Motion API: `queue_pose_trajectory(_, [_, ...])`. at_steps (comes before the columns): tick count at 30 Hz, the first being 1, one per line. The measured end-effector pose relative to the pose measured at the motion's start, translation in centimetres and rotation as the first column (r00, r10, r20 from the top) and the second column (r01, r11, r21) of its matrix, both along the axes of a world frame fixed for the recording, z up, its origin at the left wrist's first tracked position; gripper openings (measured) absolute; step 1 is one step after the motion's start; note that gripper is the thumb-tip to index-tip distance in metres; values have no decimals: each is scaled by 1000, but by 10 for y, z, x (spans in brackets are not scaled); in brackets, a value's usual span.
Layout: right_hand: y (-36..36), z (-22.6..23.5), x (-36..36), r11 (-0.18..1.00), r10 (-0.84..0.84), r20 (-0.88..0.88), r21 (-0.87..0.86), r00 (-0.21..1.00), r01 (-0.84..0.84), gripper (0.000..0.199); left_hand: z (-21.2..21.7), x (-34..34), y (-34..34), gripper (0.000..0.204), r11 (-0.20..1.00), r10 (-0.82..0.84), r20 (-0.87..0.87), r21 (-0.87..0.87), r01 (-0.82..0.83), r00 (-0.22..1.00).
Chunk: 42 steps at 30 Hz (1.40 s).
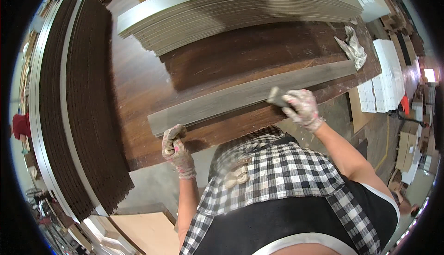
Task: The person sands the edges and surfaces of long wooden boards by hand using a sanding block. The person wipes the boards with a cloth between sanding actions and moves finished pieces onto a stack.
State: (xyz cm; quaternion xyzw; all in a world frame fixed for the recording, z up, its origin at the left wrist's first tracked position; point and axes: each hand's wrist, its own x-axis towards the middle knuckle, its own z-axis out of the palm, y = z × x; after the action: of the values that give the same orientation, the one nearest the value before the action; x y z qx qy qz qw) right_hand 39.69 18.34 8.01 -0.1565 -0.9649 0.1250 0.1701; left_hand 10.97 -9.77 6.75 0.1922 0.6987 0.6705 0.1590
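A long grey wood-grain board (pixel 249 91) lies slantwise across the near part of a brown worktable (pixel 134 135). My left hand (pixel 178 152), in a stained white work glove, has its curled fingers at the near edge of the board's left end; they appear to pinch that edge. In a matching glove, my right hand (pixel 303 109) grips a small greyish block (pixel 276 96), which looks like a sanding block. The block is tilted at the board's near edge, right of its middle. Whether it touches the board is hard to tell.
Behind the board rises a stack of similar grey boards (pixel 240 17). Dark brown panels (pixel 88 98) stand packed along the table's left. A crumpled rag (pixel 354 49) lies by the board's right end. White panels (pixel 388 74) lean beyond the right edge. At far left, a red-clothed person (pixel 21 126) appears.
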Motion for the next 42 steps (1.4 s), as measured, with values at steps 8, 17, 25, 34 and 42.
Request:
queue_pose_trajectory(8, [-65, -16, -70, 981, -47, -61, -189, 997, 35, 42, -8, -2, 25, 35, 980, -152, -19, 125, 154, 988])
queue_pose_trajectory(17, [71, -13, 66, 680, -733, -55, -3, 678, 734, 40, -14, 12, 27, 41, 959, -280, -62, 26, 282, 958])
queue_pose_trajectory(25, [39, 29, -16, 846, -525, 133, -28, 841, 533, 35, 15, 26, 48, 35, 835, -548, -516, -388, 391, 658])
queue_pose_trajectory(34, [-41, 29, -169, 940, -132, -3, -318, 991, 125, 37, 21, 25, 72, 40, 760, -640, -558, -362, 539, 528])
queue_pose_trajectory(42, [-53, 33, -304, 979, 102, -34, -172, 994, -106, 29, 19, 23, 71, 45, 699, -711, -502, -432, 570, 492])
